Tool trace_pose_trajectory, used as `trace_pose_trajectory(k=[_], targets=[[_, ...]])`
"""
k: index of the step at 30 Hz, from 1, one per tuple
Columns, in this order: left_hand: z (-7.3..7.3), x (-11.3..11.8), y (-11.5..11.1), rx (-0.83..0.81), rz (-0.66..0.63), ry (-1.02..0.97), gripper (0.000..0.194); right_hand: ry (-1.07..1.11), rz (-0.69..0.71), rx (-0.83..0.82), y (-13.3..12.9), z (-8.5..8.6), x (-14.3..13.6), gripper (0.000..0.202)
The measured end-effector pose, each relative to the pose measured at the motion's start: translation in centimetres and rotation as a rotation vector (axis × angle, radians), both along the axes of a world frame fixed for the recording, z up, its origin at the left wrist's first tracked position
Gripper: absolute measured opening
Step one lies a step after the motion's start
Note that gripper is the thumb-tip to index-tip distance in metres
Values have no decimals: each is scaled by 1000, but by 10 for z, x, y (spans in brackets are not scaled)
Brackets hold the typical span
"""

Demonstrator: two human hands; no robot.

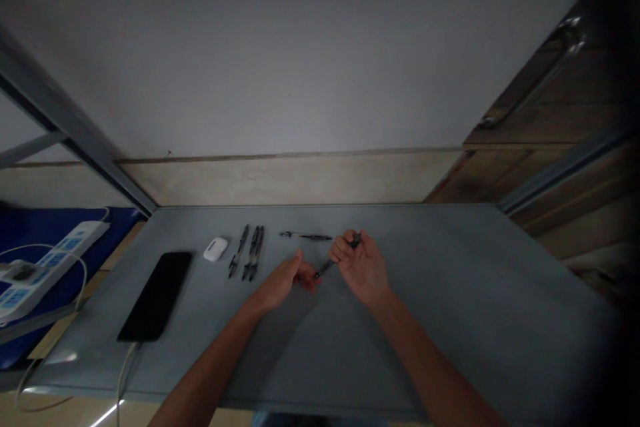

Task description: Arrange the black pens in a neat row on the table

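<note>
My right hand (364, 268) is closed round a dark pen (326, 267), which slants down to the left out of the fingers. My left hand (290, 280) is beside the pen's lower end, thumb raised apart from the other fingers; those fingers are at the pen's end, but I cannot tell whether they touch it. Beyond both hands a disassembled-looking or slim pen (315, 237) lies crosswise on the grey table (450, 293). To the left, one clear-and-black pen (239, 251) lies next to a pair of similar pens (253, 253).
A white earbud case (215, 249) and a black phone (156, 297) with a cable (123, 373) lie on the table's left. A white power strip (50, 273) rests on a blue surface beyond the left edge. A pale wall (290, 80) stands behind; metal posts (115, 173) flank the table.
</note>
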State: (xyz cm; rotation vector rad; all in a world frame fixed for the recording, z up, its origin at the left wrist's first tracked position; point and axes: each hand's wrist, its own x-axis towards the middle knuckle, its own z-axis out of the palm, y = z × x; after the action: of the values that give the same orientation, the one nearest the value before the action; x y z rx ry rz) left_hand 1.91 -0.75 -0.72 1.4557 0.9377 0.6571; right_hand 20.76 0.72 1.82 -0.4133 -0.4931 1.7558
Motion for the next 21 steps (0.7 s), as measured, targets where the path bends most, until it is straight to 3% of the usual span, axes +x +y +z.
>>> trace_pose_trajectory(k=[21], targets=[[8,2,-3,2,20,21,78,-69,-60,8,0,-1,-1,30]])
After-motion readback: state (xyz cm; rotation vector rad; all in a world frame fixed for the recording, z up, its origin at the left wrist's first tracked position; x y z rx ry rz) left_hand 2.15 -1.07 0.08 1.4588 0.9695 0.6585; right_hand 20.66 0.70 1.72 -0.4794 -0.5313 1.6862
